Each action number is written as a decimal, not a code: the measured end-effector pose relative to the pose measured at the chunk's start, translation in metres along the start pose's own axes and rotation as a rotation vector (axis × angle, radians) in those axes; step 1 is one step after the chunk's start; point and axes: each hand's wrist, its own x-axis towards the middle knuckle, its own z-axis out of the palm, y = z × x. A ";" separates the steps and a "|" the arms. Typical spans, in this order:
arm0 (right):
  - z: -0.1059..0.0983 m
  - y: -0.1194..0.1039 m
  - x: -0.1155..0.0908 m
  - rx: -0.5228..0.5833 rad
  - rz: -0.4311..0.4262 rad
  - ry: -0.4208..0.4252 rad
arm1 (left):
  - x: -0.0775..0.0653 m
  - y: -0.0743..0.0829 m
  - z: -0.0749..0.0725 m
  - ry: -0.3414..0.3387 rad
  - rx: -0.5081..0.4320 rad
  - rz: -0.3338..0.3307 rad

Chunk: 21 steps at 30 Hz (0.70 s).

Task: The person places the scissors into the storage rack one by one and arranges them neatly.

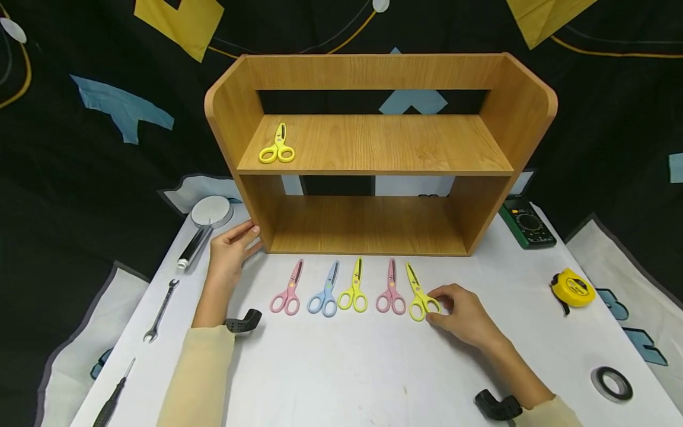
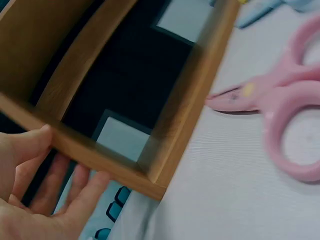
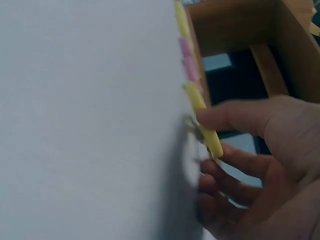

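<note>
My left hand (image 1: 229, 252) rests against the outer left side of a two-tier wooden shelf (image 1: 373, 160). In the left wrist view its fingertips touch the side panel's edge (image 2: 95, 152). My right hand (image 1: 461, 314) pinches the handle of the rightmost yellow scissors (image 1: 418, 290), whose edge shows in the right wrist view (image 3: 212, 140). To their left lie pink scissors (image 1: 392, 287), yellow scissors (image 1: 356, 286), blue scissors (image 1: 325, 290) and more pink scissors (image 1: 290, 290), in a row before the shelf. Another yellow pair of scissors (image 1: 278, 145) sits at the upper tier's left end.
Left on the white table (image 1: 341, 379) lie a magnifying glass (image 1: 211, 212), a wrench (image 1: 162, 311) and a screwdriver (image 1: 113, 397). A multimeter (image 1: 528, 222), a yellow tape measure (image 1: 573, 289) and a roll of black tape (image 1: 612, 384) lie on the right.
</note>
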 end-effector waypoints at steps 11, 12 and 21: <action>-0.056 -0.035 -0.015 0.276 0.013 -0.094 | 0.009 -0.004 -0.008 -0.094 -0.033 -0.102; -0.064 -0.043 -0.017 0.305 -0.004 -0.090 | 0.009 -0.004 -0.008 -0.092 -0.031 -0.102; -0.124 -0.140 0.000 0.378 -0.270 0.100 | 0.009 -0.005 -0.006 -0.067 -0.038 -0.095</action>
